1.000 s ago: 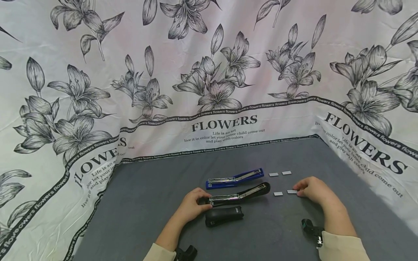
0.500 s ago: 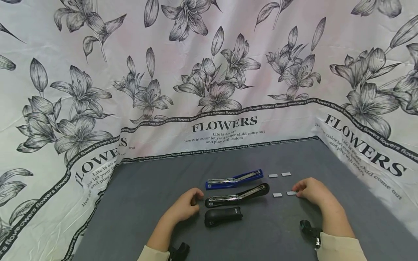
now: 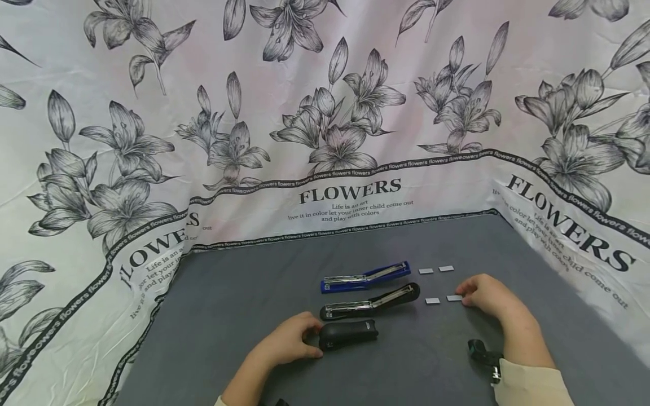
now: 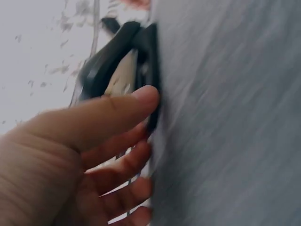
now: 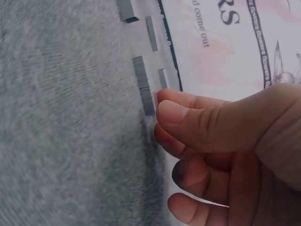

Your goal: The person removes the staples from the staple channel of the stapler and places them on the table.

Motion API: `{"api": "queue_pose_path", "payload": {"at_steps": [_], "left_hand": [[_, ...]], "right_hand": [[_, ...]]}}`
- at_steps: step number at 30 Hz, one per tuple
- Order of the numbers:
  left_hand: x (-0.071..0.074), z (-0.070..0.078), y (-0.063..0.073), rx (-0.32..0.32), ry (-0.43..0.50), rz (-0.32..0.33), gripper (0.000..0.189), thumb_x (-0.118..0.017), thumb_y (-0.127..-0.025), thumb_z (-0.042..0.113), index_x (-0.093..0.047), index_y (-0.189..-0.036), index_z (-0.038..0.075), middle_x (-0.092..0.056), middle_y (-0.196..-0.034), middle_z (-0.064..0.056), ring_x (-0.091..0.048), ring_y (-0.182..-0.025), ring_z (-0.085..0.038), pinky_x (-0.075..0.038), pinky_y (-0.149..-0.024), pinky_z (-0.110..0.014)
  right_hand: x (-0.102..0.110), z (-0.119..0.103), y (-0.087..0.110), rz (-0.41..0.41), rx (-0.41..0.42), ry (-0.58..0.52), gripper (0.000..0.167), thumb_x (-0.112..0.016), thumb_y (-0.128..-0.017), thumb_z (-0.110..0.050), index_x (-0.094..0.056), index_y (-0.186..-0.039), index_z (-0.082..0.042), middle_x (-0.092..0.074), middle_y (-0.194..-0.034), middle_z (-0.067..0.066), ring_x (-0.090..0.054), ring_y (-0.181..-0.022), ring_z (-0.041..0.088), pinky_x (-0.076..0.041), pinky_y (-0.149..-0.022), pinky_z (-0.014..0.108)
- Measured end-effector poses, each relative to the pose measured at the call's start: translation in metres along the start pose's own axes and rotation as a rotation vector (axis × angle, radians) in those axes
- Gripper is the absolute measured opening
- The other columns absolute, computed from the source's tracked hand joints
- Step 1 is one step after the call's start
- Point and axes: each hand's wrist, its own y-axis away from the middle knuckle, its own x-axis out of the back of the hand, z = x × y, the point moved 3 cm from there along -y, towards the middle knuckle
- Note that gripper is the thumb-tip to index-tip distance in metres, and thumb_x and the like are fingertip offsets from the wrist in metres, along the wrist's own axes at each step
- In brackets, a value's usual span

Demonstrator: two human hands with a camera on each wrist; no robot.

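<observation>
Four staple strips (image 3: 432, 301) lie spaced, likely to stay distinct; right hand (image 3: 486, 294) pinches one's right end, left hand (image 3: 288, 340), fingers apart, flanks near black stapler (image 3: 350, 334).

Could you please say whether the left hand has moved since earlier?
Yes: against the unmoved open black stapler in the head view, the left hand has moved down the picture, to the other black stapler.

The head view is looking forward and down from above the table (image 3: 213, 304), taking in the left hand (image 3: 290, 340), the right hand (image 3: 486, 294) and the cloth (image 3: 355, 204) behind. The 2 wrist views are facing along their hands from close up, tipped sideways. The head and right wrist views are sharing the staples (image 5: 143, 85); the head and left wrist views, a black stapler (image 4: 106, 66)
</observation>
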Motion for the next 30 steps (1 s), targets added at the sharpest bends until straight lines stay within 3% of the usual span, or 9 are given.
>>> {"api": "queue_pose_path", "payload": {"at_steps": [2,6,13,18,25,30], "left_hand": [[-0.003,0.004,-0.002,-0.025,-0.07,0.031,0.038,-0.091,-0.076,0.024,-0.075,-0.108,0.012,-0.063,-0.103,0.011,-0.055,-0.085,-0.005,-0.049,-0.077,-0.029],[-0.007,0.008,-0.004,-0.034,-0.116,0.063,0.03,-0.092,-0.075,0.025,-0.077,-0.099,0.015,-0.063,-0.097,0.014,-0.054,-0.079,-0.003,-0.048,-0.074,-0.028],[-0.008,0.007,-0.004,-0.041,-0.061,0.052,0.026,-0.091,-0.077,0.021,-0.079,-0.099,0.014,-0.061,-0.101,0.017,-0.055,-0.083,-0.002,-0.048,-0.075,-0.026],[-0.009,0.005,-0.005,-0.07,-0.031,0.049,0.021,-0.091,-0.077,0.019,-0.079,-0.094,0.017,-0.059,-0.098,0.019,-0.053,-0.082,-0.002,-0.046,-0.075,-0.024],[-0.009,0.001,-0.006,-0.066,0.007,0.042,0.02,-0.092,-0.076,0.017,-0.081,-0.093,0.015,-0.059,-0.097,0.018,-0.053,-0.081,-0.002,-0.045,-0.074,-0.024],[-0.009,-0.001,-0.007,-0.051,0.045,0.031,0.022,-0.092,-0.076,0.015,-0.082,-0.096,0.014,-0.059,-0.096,0.018,-0.054,-0.083,-0.003,-0.046,-0.077,-0.025]], "right_hand": [[0.002,-0.004,0.001,0.001,0.004,-0.002,0.02,-0.071,-0.084,0.002,-0.072,-0.103,0.008,-0.071,-0.093,0.015,-0.06,-0.082,0.023,-0.048,-0.075,0.045],[0.007,-0.012,0.004,-0.006,0.009,-0.004,0.024,-0.068,-0.087,0.001,-0.07,-0.109,0.01,-0.068,-0.09,0.011,-0.061,-0.083,0.025,-0.048,-0.076,0.048],[0.013,-0.023,0.007,-0.01,0.013,-0.005,0.026,-0.068,-0.092,-0.001,-0.068,-0.116,0.01,-0.067,-0.098,0.016,-0.062,-0.091,0.032,-0.05,-0.077,0.052],[0.017,-0.037,0.01,0.007,0.05,0.014,0.026,-0.068,-0.094,-0.005,-0.069,-0.117,0.007,-0.065,-0.099,0.014,-0.06,-0.089,0.029,-0.05,-0.075,0.048],[0.02,-0.071,0.021,0.048,0.105,0.057,0.027,-0.064,-0.101,-0.014,-0.069,-0.122,0.001,-0.067,-0.108,0.013,-0.063,-0.091,0.027,-0.051,-0.072,0.046],[0.013,-0.104,0.024,0.1,0.197,0.089,0.024,-0.066,-0.101,-0.016,-0.072,-0.12,-0.003,-0.067,-0.103,0.005,-0.058,-0.079,0.017,-0.049,-0.067,0.04]]}}
